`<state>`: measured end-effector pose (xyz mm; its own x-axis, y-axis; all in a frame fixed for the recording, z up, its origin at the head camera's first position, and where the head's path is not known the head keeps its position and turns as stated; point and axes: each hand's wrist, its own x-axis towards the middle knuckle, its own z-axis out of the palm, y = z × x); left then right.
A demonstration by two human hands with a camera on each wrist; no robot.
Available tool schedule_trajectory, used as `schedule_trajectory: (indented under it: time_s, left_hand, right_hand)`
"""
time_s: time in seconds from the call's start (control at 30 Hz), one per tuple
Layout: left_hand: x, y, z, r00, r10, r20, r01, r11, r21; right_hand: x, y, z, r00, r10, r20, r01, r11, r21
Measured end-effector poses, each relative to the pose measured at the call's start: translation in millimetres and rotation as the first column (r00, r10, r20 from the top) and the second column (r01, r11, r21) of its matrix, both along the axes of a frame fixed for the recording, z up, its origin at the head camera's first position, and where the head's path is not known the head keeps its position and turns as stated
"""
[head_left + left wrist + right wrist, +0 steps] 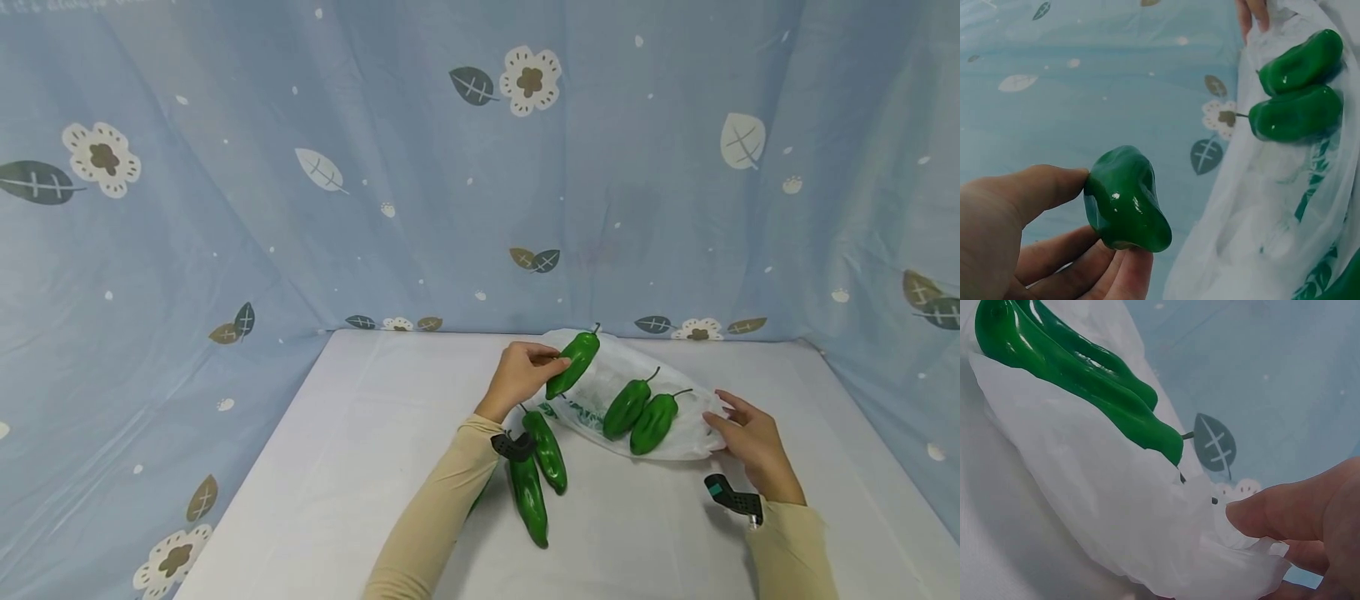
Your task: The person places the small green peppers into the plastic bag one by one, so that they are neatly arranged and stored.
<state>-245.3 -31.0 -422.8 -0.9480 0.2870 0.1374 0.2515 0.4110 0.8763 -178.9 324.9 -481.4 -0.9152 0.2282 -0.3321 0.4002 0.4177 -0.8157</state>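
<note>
Green peppers (626,410), seemingly part-bagged — two on the white bag (693,435), its edge held by the right hand (756,442), a held pepper (573,365) pinched by the left hand (517,375), others left on the table (300,533).

A pale blue curtain (420,225) hangs behind the white worktop (375,425) and along both its sides, falling in soft creases. White flowers (529,81) with brown centres, grey, white and brown leaves (472,86) and small white paw prints (792,185) pattern the fabric. Faint lettering (56,4) crosses its upper left corner. The light is soft, paler toward the left side.
</note>
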Motion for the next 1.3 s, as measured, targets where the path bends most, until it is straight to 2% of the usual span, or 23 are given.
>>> schedule_trajectory:
  time_s: [0.47,1.03,1.3]
  left_hand:
    - [-3.7,10.8,-6.0,1.0,-0.007,-0.001,0.007,0.999,-0.039]
    - [-6.3,24.1,-16.0,0.999,-0.008,0.041,0.012,0.995,-0.096]
    - [-7.5,31.2,-20.4,0.999,-0.022,0.029,0.026,0.991,-0.132]
  right_hand:
    - [1.7,-0.5,-0.1,1.0,-0.002,-0.003,0.002,1.0,0.0]
    - [1.4,-2.4,-1.2,1.0,-0.001,-0.017,0.001,0.999,-0.033]
    - [1.8,-2.0,-0.9,1.0,-0.01,-0.022,0.009,1.0,-0.026]
